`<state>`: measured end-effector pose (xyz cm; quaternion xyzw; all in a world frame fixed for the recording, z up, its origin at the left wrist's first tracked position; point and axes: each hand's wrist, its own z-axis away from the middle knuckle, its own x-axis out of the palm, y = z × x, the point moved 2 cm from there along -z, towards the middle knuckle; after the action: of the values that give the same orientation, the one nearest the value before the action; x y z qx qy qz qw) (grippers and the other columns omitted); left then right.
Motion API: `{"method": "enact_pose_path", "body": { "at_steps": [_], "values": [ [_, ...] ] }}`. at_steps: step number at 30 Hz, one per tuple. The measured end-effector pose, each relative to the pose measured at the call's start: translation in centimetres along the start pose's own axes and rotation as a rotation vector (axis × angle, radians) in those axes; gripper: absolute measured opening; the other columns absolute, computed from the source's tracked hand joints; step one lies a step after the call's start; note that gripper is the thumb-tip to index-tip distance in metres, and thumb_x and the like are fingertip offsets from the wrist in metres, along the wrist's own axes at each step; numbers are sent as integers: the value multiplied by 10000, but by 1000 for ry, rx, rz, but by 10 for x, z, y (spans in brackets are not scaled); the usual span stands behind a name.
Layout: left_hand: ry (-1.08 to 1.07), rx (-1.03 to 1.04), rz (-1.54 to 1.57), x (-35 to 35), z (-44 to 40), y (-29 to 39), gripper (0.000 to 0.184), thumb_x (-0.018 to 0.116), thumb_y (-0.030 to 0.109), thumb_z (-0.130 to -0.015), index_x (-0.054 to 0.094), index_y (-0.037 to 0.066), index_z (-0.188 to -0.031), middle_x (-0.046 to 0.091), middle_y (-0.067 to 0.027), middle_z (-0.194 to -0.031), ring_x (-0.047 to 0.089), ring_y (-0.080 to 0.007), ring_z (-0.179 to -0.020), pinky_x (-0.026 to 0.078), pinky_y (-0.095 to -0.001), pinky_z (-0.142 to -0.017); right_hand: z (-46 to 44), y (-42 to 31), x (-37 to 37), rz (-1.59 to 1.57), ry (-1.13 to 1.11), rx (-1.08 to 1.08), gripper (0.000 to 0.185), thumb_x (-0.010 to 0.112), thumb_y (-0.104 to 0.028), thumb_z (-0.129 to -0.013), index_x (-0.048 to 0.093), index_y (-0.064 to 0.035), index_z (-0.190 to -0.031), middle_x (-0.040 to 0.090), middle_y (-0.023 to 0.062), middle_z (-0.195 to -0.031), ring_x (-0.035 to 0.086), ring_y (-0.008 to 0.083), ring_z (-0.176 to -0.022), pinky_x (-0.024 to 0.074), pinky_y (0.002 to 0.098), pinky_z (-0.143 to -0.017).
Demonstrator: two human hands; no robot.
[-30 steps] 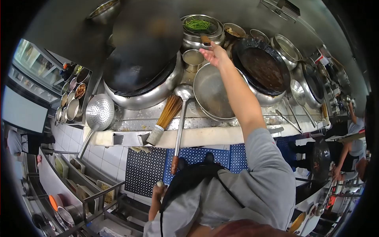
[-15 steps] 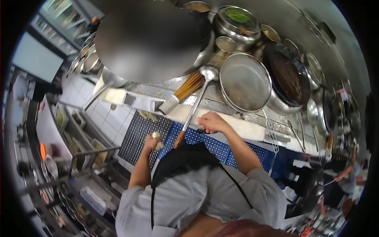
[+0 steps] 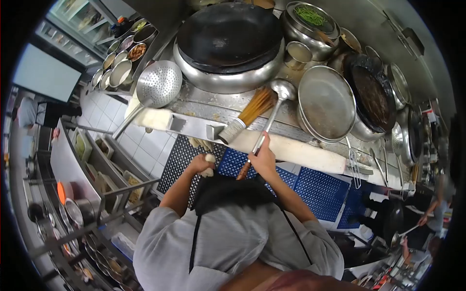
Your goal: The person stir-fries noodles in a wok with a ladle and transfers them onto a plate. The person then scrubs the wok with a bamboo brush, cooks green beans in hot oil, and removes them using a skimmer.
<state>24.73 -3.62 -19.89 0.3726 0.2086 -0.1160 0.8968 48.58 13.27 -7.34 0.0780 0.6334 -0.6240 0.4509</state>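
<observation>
My right hand (image 3: 262, 157) is wrapped round the handle of a steel ladle (image 3: 283, 90), whose bowl lies on the stove top. My left hand (image 3: 199, 164) is closed round a pale cloth (image 3: 209, 165) near the counter's front edge. A bamboo brush (image 3: 256, 106) with a wrapped grip lies just left of the ladle. Right of the ladle sits a round metal strainer (image 3: 326, 103). Behind them a black wok (image 3: 229, 36) rests on a steel ring, with a perforated skimmer (image 3: 159, 83) to its left.
A pot with green vegetables (image 3: 309, 16) stands at the back. A dark wok (image 3: 371, 92) is on the right. Bowls of ingredients (image 3: 136, 52) line the left. A co-worker's arm (image 3: 429, 212) shows at the far right, beside a pan.
My right hand has come back from the rear pots and taken hold of the ladle's handle. The large wok, blurred and raised before, now rests on its ring.
</observation>
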Motion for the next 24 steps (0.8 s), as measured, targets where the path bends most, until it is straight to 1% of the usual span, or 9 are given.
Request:
{"method": "enact_pose_path", "body": {
  "at_steps": [4,7,10,12,17,20,21,23,24],
  "values": [
    [-438,143,-136,-58,19,29,555,810,360,-613,699,-6,-1015,721,-178,-964,691,-275,-891,527,-345,-838,4,-23,19,96,136,130,905,675,-180,-783,148,-105,-1515,676,246,-917,671,433,-853,525,482,-776],
    [-525,308,-51,-104,28,57,588,828,310,-611,660,20,-1093,705,-141,-1006,671,-233,-889,521,-338,-823,6,-16,24,245,204,125,891,666,-168,-791,165,-102,-1525,651,289,-984,656,454,-874,523,489,-804],
    [-460,458,63,-158,39,106,620,841,302,-642,624,-9,-1133,686,-143,-1006,652,-220,-914,513,-333,-842,7,-29,13,509,143,285,808,654,-158,-807,259,-104,-1510,627,274,-956,634,454,-883,519,508,-795],
    [-261,583,45,-191,41,137,659,833,310,-666,586,-13,-1184,681,-152,-1022,651,-222,-931,516,-343,-851,5,-27,17,690,392,55,622,631,-216,-863,413,-125,-1438,578,274,-1003,598,425,-925,513,502,-813],
    [631,1198,-27,-249,23,216,510,782,305,-672,605,-4,-1037,601,-197,-1106,580,-390,-1024,442,-442,-943,-52,-123,51,235,236,322,770,704,-263,-821,322,-112,-1472,535,350,-1178,548,510,-1095,486,512,-912],
    [839,1253,-284,-265,-15,237,471,778,303,-668,591,19,-993,616,-193,-1020,581,-406,-977,435,-457,-925,-69,-113,64,95,265,353,929,737,-232,-771,200,-157,-1526,482,406,-1256,514,549,-1158,462,508,-970],
    [611,1053,-348,-270,-19,240,463,777,308,-689,564,31,-993,630,-205,-996,579,-397,-995,440,-467,-886,-71,-106,60,74,238,362,955,709,-148,-760,161,-127,-1541,500,337,-1299,556,463,-1159,462,461,-983],
    [546,1049,-287,-273,-25,237,445,771,308,-695,561,44,-985,635,-201,-950,583,-397,-967,437,-474,-872,-74,-50,57,-418,320,147,896,669,-81,-767,198,-69,-1529,509,240,-1340,583,344,-1137,460,394,-980],
    [512,1048,-258,-275,-28,238,436,768,308,-698,559,50,-980,638,-199,-927,584,-397,-953,435,-477,-864,-54,-81,23,-646,212,334,840,645,-35,-766,257,-27,-1511,546,159,-1302,585,243,-1096,473,332,-936]
  ]
}}
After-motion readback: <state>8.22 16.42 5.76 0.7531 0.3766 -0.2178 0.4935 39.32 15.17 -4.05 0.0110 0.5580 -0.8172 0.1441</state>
